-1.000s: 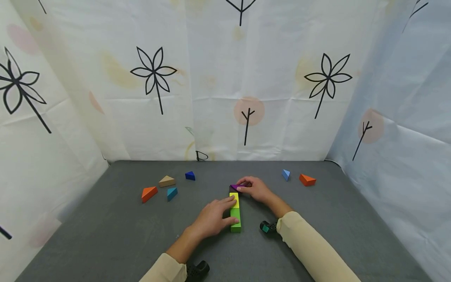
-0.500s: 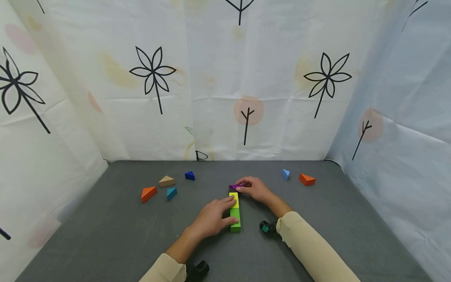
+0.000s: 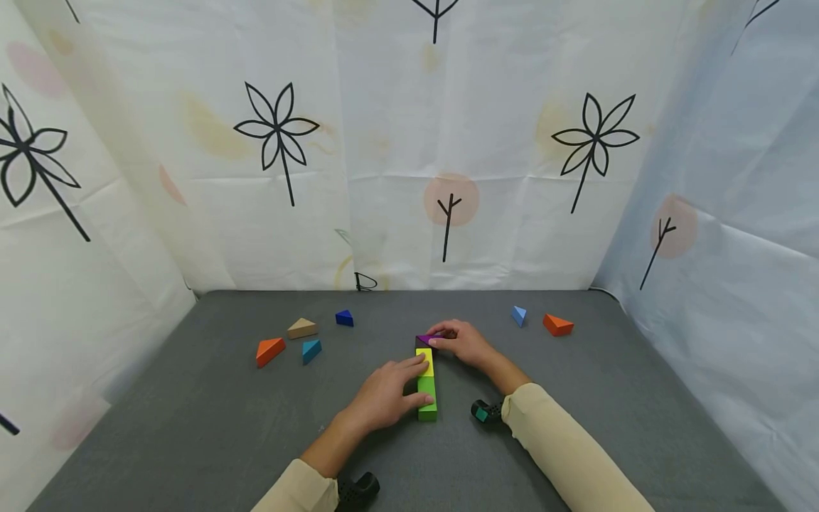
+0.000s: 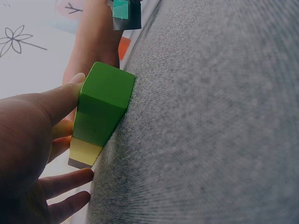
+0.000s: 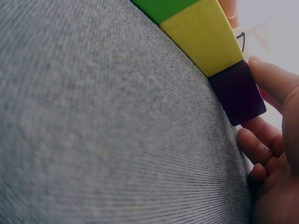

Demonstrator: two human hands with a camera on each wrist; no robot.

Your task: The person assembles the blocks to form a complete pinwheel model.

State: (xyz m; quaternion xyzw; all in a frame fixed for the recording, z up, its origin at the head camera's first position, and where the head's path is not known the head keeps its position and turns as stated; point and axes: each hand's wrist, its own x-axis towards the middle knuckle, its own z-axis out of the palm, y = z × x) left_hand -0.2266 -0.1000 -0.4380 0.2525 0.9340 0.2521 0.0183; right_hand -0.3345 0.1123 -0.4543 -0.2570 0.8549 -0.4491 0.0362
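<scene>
Three blocks in a row on a grey table, set slightly right of its midline and pointing toward its far edge: a green block at the near end, a yellow block in the middle and a purple block at the far end. The right hand pinches the purple block between thumb and fingers; the left hand lies relaxed over the row, its thumb against the green block and its fingers reaching to the yellow one. The step in hand appears to be one of squaring the row. It is probably best done with the left hand bearing lightly on the yellow and green blocks as an anchor, while the right eases the purple block flush (a thin dark seam marks its joint with the yellow); too hard a push could skew the line, so pressure is best directed along its length. Loose wedges lie apart: a red-orange block, a tan block, a teal block and a dark blue block toward the far left corner, a pale blue block and an orange block toward the far right corner. No brand or label is legible; a small black mark above the far edge resembles a letter D.
</scene>
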